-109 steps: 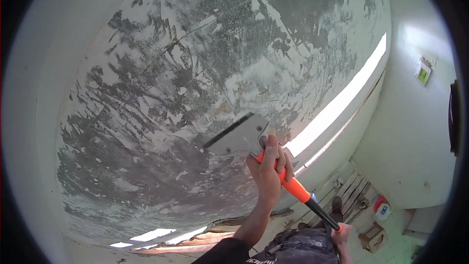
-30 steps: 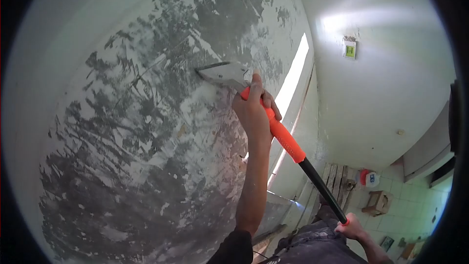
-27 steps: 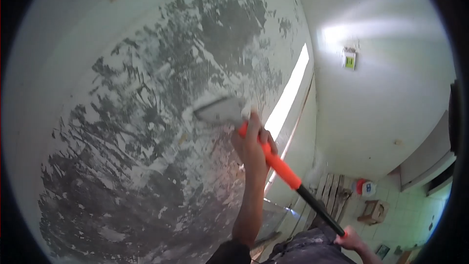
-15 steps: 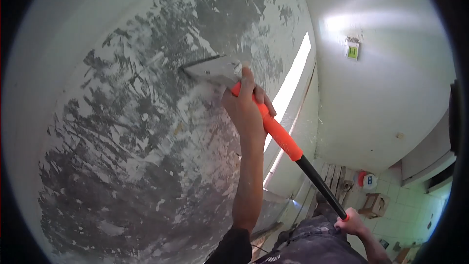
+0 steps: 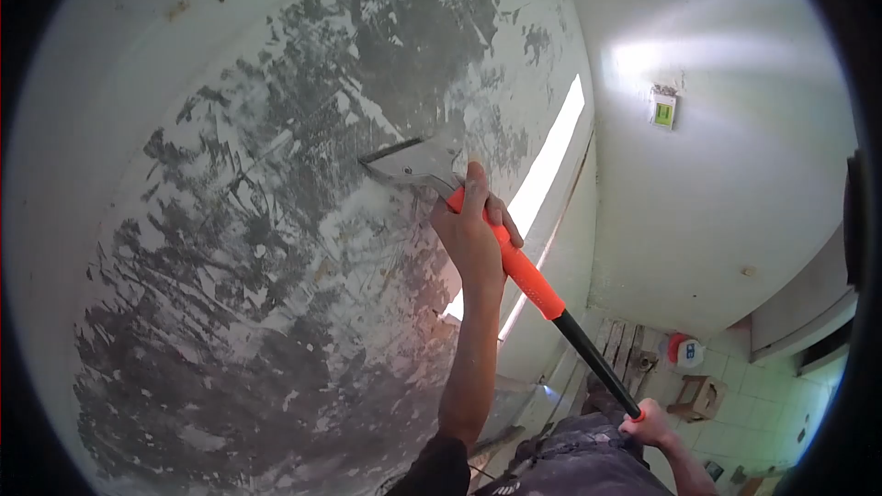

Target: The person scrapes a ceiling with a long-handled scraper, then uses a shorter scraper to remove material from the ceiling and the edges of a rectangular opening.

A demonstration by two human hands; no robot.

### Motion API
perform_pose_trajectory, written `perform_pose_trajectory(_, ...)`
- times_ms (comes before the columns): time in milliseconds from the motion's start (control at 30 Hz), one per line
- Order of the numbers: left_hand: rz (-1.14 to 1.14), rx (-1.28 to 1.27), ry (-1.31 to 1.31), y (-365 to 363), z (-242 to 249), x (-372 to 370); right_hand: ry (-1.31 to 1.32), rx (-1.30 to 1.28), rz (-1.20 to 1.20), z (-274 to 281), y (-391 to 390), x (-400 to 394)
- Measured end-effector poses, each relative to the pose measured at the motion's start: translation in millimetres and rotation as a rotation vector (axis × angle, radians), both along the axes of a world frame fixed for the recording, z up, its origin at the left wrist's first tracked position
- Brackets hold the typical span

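Note:
A long-handled scraper (image 5: 585, 347) with an orange grip and a black shaft runs diagonally across the view. Its wide grey metal head (image 5: 413, 162) has the blade edge against a wall (image 5: 276, 349) of patchy white coating and bare grey. My left hand (image 5: 475, 234) is wrapped round the orange grip just below the head, one finger stretched along the top. Lower right, my right hand (image 5: 649, 422) grips the end of the black shaft, close to my body. Parts of the fingers on both hands are hidden.
A bright strip of light (image 5: 551, 156) falls on the wall near the corner. A switch plate (image 5: 663, 108) sits on the adjoining wall. On the tiled floor are a wooden stool (image 5: 698, 399), a white-and-red container (image 5: 689, 352) and planks (image 5: 622, 349).
The scraper head has moved down and slightly right in the view, and my left hand with it. The camera view has shifted a little. Both hands keep their hold.

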State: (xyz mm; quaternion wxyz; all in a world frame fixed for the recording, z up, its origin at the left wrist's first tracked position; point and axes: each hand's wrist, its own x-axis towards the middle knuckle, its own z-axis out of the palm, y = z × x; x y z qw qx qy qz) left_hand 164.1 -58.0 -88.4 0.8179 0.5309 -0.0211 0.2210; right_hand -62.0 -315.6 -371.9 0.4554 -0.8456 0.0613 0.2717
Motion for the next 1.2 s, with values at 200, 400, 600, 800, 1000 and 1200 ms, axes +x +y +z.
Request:
perform_pose_trajectory(200,-0.034,-0.009,-0.022,6,5,-5,-0.046,-0.005,0.031,-8,-10,3)
perform_pose_trajectory(400,-0.006,-0.027,-0.025,2,-7,-19,-0.106,-0.025,0.076,-16,-34,-9)
perform_pose_trajectory(600,-0.029,-0.014,-0.056,1,-15,-6,-0.092,-0.025,0.021,7,-36,0)
perform_pose_trajectory(800,-0.030,0.001,0.009,-23,3,36,-0.036,0.081,-0.031,26,-27,23)
perform_pose_trajectory(1000,-0.052,0.039,0.031,-24,-17,37,0.032,0.054,-0.006,2,-37,-7)
perform_pose_trajectory(1200,-0.115,0.018,0.010,-20,-28,36,0.026,0.014,0.053,9,-56,-20)
